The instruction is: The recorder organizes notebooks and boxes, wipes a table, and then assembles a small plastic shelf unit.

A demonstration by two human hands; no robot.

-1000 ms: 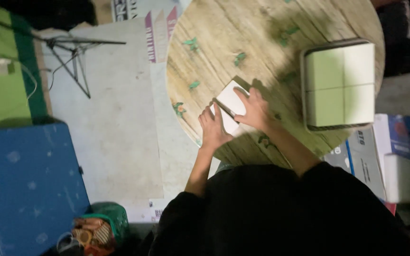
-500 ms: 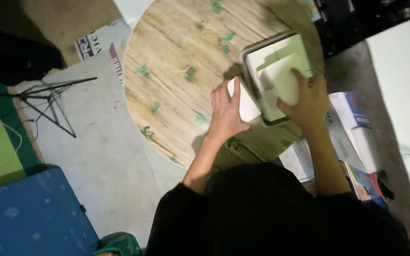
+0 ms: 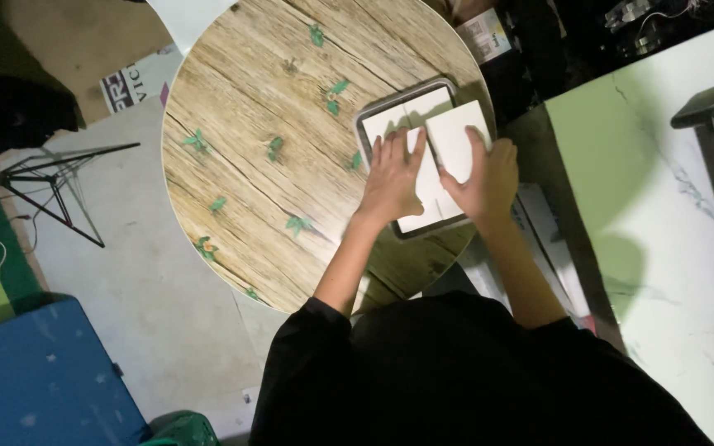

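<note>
As the tray [image 3: 363, 125] sits at the bench [image 3: 266, 99] edge, a push could tip it off. Left hand [image 3: 392, 177] and right hand [image 3: 484, 173] press flat on the white sheets [image 3: 454, 144], fingers spread.

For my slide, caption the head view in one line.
Both hands, left hand and right hand, press white sheets flat in a metal tray on a round wood-grain table.
</note>
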